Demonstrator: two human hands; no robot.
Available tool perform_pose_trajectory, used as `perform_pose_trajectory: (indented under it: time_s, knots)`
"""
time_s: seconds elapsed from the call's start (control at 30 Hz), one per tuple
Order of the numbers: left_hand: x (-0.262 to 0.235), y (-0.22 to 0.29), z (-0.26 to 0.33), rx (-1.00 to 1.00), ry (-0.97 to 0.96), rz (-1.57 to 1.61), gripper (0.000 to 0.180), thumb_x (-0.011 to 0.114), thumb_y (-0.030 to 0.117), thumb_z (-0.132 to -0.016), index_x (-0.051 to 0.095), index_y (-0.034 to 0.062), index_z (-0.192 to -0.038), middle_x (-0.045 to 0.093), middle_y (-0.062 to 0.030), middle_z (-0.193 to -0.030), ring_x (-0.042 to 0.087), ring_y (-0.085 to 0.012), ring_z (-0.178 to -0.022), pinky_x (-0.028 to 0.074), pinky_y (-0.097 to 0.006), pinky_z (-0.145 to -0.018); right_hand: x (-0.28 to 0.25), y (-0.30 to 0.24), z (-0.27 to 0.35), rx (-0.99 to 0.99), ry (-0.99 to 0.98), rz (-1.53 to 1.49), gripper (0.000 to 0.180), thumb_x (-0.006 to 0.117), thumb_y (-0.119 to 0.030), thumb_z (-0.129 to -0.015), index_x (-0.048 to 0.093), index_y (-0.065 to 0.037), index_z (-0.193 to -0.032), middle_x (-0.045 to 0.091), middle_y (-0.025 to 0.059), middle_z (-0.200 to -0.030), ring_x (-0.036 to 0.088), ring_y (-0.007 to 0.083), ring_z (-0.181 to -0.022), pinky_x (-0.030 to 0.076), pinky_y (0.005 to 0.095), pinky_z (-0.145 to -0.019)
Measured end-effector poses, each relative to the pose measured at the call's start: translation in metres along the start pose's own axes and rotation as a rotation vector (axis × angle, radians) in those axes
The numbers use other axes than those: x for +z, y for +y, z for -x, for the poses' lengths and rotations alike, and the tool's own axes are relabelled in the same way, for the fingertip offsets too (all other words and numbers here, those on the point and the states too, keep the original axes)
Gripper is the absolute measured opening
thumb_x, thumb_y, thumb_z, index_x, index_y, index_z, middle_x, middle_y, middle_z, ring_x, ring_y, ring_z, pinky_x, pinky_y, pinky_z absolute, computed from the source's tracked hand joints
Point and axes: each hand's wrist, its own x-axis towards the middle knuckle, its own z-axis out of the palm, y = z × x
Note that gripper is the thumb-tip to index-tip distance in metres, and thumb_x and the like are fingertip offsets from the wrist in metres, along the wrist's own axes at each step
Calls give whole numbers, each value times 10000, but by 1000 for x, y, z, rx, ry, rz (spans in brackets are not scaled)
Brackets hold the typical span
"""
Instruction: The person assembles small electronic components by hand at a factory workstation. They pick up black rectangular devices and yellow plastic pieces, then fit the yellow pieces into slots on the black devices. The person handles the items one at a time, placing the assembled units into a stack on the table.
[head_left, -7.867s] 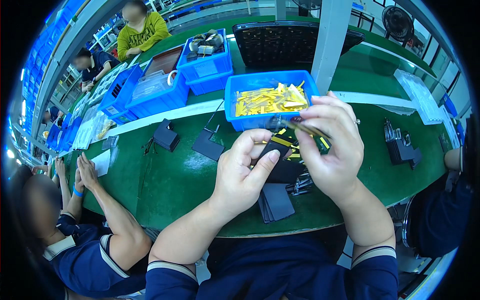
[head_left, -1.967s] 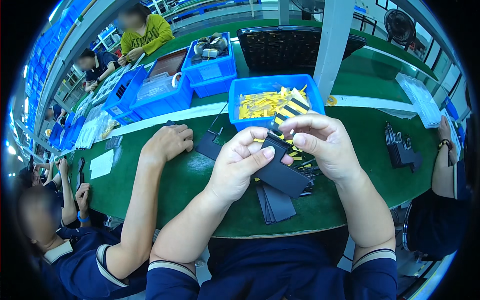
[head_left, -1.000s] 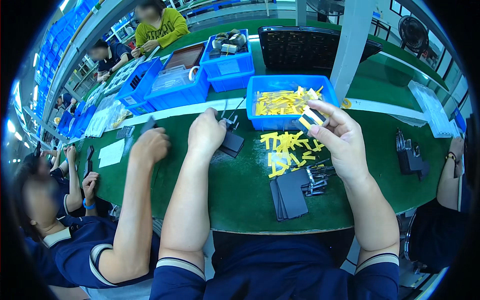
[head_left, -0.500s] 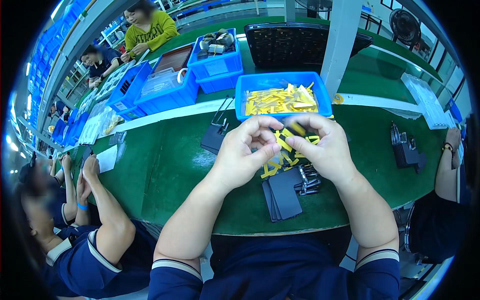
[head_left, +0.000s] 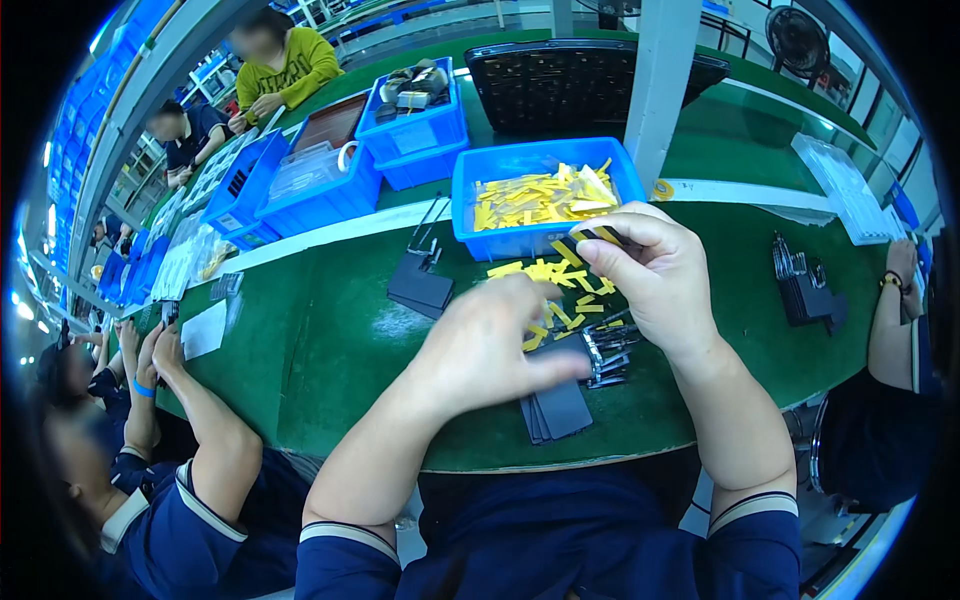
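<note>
My right hand (head_left: 655, 280) is raised over the green table (head_left: 330, 330) and pinches a small yellow and black strip (head_left: 598, 236) between thumb and fingers. My left hand (head_left: 490, 345) is lower, reaching with fingers extended toward the stack of flat black pieces (head_left: 558, 408) near the table's front edge; it looks blurred and holds nothing I can make out. Loose yellow strips (head_left: 550, 272) lie on the table under my hands. A blue bin (head_left: 480, 240) full of yellow strips stands just beyond them.
Another small stack of black pieces (head_left: 420, 285) lies left of the bin. More blue bins (head_left: 330, 190) stand at the back left, a black tray (head_left: 580, 85) behind. A person sits at my left (head_left: 190, 440), another's arm at the right (head_left: 890, 320). A white post (head_left: 665, 80) rises behind the bin.
My hands were together over the strips half a second ago; now the left hand has dropped toward the black stack while the right stays raised with a strip.
</note>
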Motion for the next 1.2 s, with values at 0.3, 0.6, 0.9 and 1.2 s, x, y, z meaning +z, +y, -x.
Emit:
perform_pose_trajectory:
  time_s: [0.3,0.6,0.9,1.2]
  knots:
    - [6,9,6,32,-1,136,615,770,273,-691,524,-53,-1151,608,-166,-944,609,-242,-849,480,-334,-788,4,-3,3,-186,8,98,137,693,-35,-742,677,14,-869,650,90,-824,624,163,-750,486,271,-704]
    - [11,-5,3,-188,171,880,194,552,42,-893,515,-13,-1075,646,-76,-937,596,-86,-841,471,-216,-768,4,-8,8,-171,-106,179,131,685,-40,-742,687,2,-866,656,96,-790,614,183,-760,471,291,-724]
    - [13,-9,3,-191,156,915,189,531,34,-902,496,-12,-1082,654,-90,-938,607,-99,-866,480,-226,-773,2,-13,7,-79,-141,194,180,696,-54,-722,678,-7,-895,653,99,-841,609,196,-804,469,300,-755]
    - [13,-7,3,-182,160,948,196,536,33,-901,498,-21,-1086,652,-91,-967,595,-90,-878,467,-220,-776,-2,-18,5,-119,-198,258,180,698,-60,-721,672,-9,-893,652,104,-830,620,206,-788,479,314,-735]
